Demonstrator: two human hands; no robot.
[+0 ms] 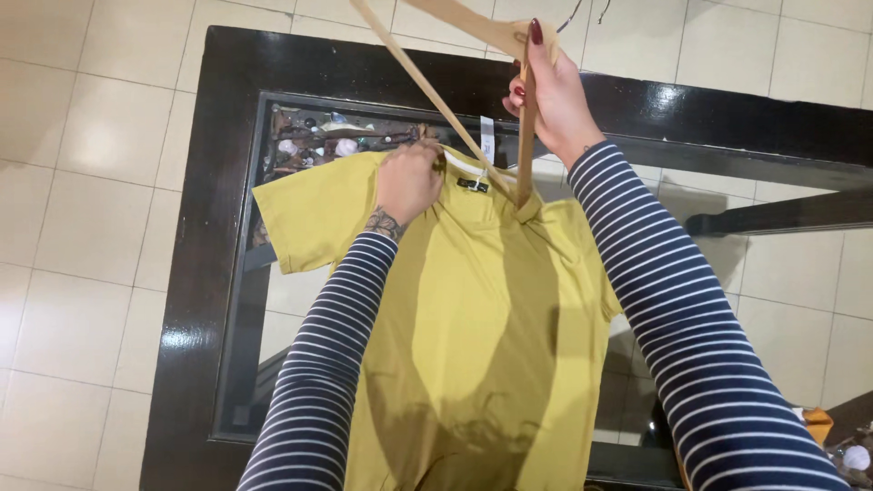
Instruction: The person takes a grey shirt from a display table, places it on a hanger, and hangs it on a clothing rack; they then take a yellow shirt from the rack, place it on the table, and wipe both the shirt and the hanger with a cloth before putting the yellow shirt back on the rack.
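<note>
A mustard-yellow t-shirt (pixel 482 318) lies spread on a dark-framed glass table (pixel 205 236), collar toward the far side. My left hand (pixel 409 182) is closed on the shirt's collar at its left shoulder. My right hand (pixel 550 95) grips a wooden clothes hanger (pixel 436 91) near its top, holding it tilted above the table. One end of the hanger pokes into the neck opening near the right shoulder. A white tag (pixel 487 138) hangs at the collar. Both arms wear navy sleeves with white stripes.
Small shells and trinkets (pixel 318 136) show under the glass at the table's far left. Cream floor tiles (pixel 82 182) surround the table. A dark bar (pixel 782 214) is seen through the glass at right. An orange item (pixel 818 423) sits at the lower right.
</note>
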